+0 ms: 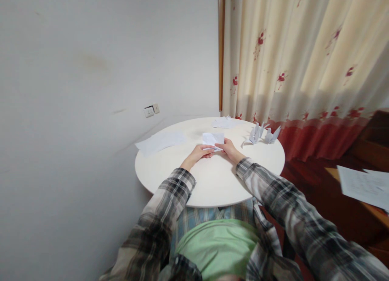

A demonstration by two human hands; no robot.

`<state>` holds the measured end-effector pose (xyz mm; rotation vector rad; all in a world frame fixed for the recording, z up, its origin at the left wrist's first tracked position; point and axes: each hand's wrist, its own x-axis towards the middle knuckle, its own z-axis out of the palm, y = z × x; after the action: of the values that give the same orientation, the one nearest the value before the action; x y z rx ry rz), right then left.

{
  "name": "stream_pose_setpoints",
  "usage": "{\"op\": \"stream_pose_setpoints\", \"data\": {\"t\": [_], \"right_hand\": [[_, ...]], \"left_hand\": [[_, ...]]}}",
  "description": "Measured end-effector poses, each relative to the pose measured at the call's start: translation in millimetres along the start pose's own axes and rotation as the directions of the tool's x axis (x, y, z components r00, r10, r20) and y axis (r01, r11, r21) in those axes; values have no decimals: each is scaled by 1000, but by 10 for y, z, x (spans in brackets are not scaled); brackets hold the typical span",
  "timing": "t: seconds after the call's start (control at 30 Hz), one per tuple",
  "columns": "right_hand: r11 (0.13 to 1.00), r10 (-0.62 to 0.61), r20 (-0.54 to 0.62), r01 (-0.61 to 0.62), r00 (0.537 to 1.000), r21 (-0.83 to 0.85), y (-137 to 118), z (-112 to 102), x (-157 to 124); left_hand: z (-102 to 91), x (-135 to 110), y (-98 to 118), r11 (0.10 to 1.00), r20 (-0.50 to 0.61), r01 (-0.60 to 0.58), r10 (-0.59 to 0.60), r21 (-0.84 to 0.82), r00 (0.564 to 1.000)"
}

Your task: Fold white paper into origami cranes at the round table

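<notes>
Between my two hands is a folded white sheet of paper (213,138), held just over the middle of the round white table. My left hand (201,152) grips its lower left edge, with the thumb on top and the fingers beneath. On the other side, my right hand (228,148) pinches the lower right edge. Layered folds show along the near edge of the paper. Folded paper cranes (255,134) stand to the right of my right hand. Parts of the fingers under the paper are hidden.
The round white table (219,187) stands against a grey wall with a socket (148,112). Flat white sheets (161,142) lie at its left, crumpled paper (224,122) at the back. A patterned curtain (298,70) hangs behind. Papers (363,185) rest on wooden furniture at right.
</notes>
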<state>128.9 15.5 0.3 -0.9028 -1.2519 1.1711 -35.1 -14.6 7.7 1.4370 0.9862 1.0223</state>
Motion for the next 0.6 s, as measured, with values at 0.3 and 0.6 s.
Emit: {"op": "stream_pose_setpoints", "data": {"t": [0.3, 0.6], "right_hand": [[997, 74, 66, -75, 995, 17, -52, 28, -35], [992, 127, 172, -124, 977, -28, -57, 34, -63]], "left_hand": [[-13, 36, -42, 998, -138, -44, 50, 46, 989], [-52, 70, -77, 993, -239, -77, 96, 89, 966]]}}
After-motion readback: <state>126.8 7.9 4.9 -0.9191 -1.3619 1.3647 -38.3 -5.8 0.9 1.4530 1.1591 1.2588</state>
